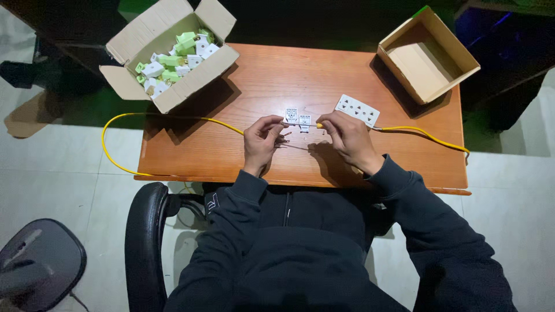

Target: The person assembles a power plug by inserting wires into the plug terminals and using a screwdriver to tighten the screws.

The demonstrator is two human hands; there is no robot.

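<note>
My left hand (261,138) pinches a small part at the middle of the wooden table (289,75), just beside a small white socket piece (291,114). My right hand (346,136) grips a thin screwdriver with a yellow handle (312,125), its tip pointing left towards my left fingers. A second small white socket piece (304,121) lies between the hands. A white multi-socket plate (357,110) rests just beyond my right hand.
An open cardboard box (167,55) at the far left holds several white and green plug parts. An empty open cardboard box (426,55) stands at the far right. A yellow cable (124,118) runs across the table and loops off the left. A black chair (141,242) is under me.
</note>
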